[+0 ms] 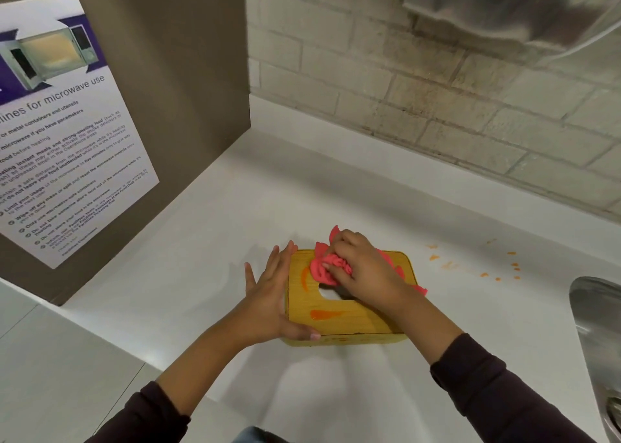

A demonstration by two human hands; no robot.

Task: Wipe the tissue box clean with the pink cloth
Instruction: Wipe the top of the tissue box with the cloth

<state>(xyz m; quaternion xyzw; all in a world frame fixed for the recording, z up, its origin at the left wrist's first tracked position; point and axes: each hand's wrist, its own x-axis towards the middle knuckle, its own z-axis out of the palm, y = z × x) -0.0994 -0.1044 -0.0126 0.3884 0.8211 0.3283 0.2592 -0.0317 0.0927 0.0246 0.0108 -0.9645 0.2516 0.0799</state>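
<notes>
A yellow wooden tissue box (349, 321) with an oval slot in its lid sits on the white counter (235, 224). Orange smears mark the lid, one near the left edge and one along the front. My right hand (363, 268) is shut on the bunched pink cloth (327, 266) and presses it onto the far part of the lid, just behind the slot. My left hand (272, 294) lies flat against the box's left side, fingers spread, thumb curled round the front corner.
Orange splashes (484, 264) dot the counter to the right of the box. A steel sink (598, 335) sits at the right edge. A brown panel with a microwave notice (67, 133) stands on the left; a brick wall runs behind.
</notes>
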